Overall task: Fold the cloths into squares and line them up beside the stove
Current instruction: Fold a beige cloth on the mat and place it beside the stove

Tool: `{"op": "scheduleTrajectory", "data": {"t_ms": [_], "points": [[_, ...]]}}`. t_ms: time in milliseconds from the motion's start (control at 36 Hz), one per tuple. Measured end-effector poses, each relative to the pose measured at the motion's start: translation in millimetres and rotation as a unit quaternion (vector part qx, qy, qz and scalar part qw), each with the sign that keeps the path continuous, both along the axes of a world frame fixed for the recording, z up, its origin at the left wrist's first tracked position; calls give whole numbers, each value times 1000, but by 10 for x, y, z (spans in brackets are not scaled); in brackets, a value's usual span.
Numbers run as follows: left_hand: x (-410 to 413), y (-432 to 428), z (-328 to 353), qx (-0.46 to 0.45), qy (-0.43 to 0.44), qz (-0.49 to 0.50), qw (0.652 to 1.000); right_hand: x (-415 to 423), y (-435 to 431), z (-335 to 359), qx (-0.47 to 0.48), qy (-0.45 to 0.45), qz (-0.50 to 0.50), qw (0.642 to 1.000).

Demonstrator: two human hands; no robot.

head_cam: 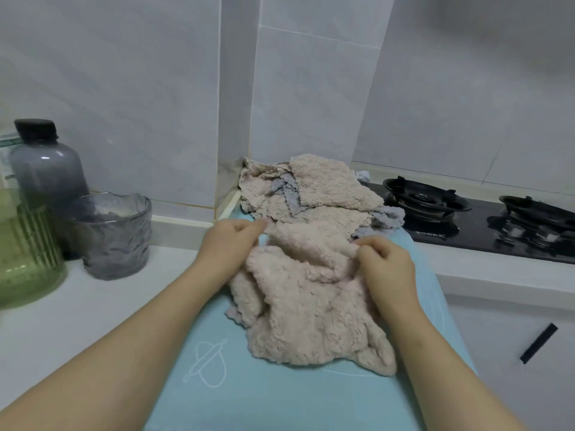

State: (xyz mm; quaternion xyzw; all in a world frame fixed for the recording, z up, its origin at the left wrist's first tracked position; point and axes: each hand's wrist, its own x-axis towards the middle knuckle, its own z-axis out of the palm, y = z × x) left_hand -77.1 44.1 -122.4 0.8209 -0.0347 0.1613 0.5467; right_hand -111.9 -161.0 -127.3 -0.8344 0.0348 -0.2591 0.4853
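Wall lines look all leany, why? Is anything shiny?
In the head view, the wide-angle lens makes the wall tile seams lean outward; light is soft and even; the black stove top mirrors its burners; the pink cloth looks slightly blurred.

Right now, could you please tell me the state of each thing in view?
near pink cloth: crumpled, unfolded, on the blue mat.
left hand: pinches the cloth's far edge.
right hand: pinches the same edge.
cloth pile: unfolded, heaped beside the stove.
stove: no flame visible.
grey bottle: capped, upright.
glass cup: upright.
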Motion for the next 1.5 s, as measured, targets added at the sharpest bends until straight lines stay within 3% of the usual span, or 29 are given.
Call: {"op": "scheduleTrajectory", "data": {"t_ms": [28, 83, 167, 278, 389, 528, 639, 750, 833, 889, 945, 1000, 1083, 1222, 1361, 1500], "points": [[-4, 11, 7, 8, 15, 10, 1000, -3, -34, 13, 33, -6, -8, 999], [-9, 14, -36, 109, 47, 22, 993, -18, -80, 36, 41, 18, -32, 998], [-10, -18, -127, 278, 58, 39, 958, -4, -92, -12, -104, 121, -63, 985], [12, -108, -205, 376, 68, -29, 924, -5, 13, -79, -282, 205, -58, 936], [37, -185, -203, 456, 95, -74, 882, 15, 68, -102, -353, 236, -26, 905], [12, -180, -212, 310, 21, -81, 947, 12, 56, -128, -328, 167, 37, 929], [7, -170, -171, 227, -59, -38, 971, 52, 35, -126, -224, 101, 49, 968], [44, -104, -83, 121, -99, 11, 988, 67, -39, -65, -160, -28, -8, 987], [66, -72, -32, 43, -108, 54, 992, 31, -65, -11, -176, -120, -65, 975], [84, -45, -62, 87, -97, 71, 989, 39, -68, -19, -236, -72, -61, 967], [105, -20, -153, 187, -46, 62, 979, 45, -93, -31, -273, 85, -53, 957], [96, -21, -215, 283, 10, 53, 958, 43, -119, -29, -224, 170, -39, 959], [71, -63, -193, 301, 5, 71, 951, 59, -145, -61, -118, 151, -65, 979], [53, -57, -188, 180, -30, 89, 979, 107, -205, -141, -213, 206, -140, 945], [96, -67, -251, 192, -69, 66, 977, 139, -198, -142, -277, 270, -144, 911], [93, -66, -218, 173, -121, 76, 975, 143, -195, -150, -219, 140, -87, 962]]}}
